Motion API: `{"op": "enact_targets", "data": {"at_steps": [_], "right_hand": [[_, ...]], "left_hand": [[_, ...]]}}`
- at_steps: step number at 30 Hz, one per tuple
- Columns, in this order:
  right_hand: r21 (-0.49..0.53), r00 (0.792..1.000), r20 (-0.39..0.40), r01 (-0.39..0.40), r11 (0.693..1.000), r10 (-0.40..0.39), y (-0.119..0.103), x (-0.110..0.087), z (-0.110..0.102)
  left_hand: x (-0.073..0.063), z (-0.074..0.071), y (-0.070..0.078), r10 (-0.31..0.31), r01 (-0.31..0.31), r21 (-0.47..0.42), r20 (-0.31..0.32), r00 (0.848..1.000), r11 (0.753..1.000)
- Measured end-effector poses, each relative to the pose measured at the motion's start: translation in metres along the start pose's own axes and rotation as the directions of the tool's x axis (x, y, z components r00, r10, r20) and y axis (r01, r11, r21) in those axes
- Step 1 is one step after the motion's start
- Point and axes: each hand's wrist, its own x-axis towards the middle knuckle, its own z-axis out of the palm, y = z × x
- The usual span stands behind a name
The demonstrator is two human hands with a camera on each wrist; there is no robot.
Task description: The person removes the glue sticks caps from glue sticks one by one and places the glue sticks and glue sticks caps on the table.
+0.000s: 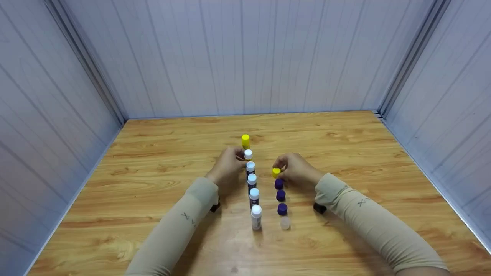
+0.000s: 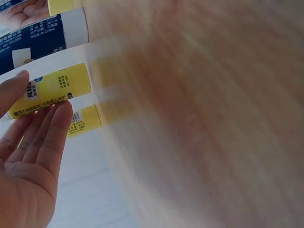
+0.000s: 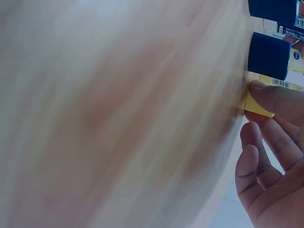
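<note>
My left hand point(image 1: 228, 165) pinches a yellow glue stick point(image 2: 57, 89) whose white top shows uncapped; it stands upright in a row of glue sticks. To the right, my right hand point(image 1: 298, 168) holds a small yellow cap point(image 1: 276, 173) between thumb and fingers, at the table surface. Behind the left hand's glue stick stands another yellow glue stick point(image 1: 246, 141), with its yellow cap on. Toward the front, the row goes on with dark blue glue sticks point(image 1: 252, 185) with white tops and a white glue stick point(image 1: 256, 219).
Right of the row, dark blue caps point(image 1: 280, 196) and a translucent cap point(image 1: 285, 222) form a line on the wooden table point(image 1: 153, 149). Pale panel walls point(image 1: 245, 57) enclose the table at the back and both sides.
</note>
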Motion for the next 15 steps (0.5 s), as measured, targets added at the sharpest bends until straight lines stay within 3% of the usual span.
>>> {"op": "enact_targets", "data": {"at_steps": [11, 15], "right_hand": [[-0.046, 1.0, -0.003, -0.014, 0.999, 0.014, -0.0025, 0.002, -0.0001], [-0.031, 1.0, 0.012, -0.02, 0.999, 0.021, -0.0022, 0.0016, 0.0009]], "left_hand": [[0.0017, 0.0015, -0.0004, -0.041, 0.04, 0.01, 0.039, 0.998, 0.999], [-0.0004, -0.0037, 0.0003, -0.051, 0.05, 0.013, 0.08, 0.996, 0.999]]}}
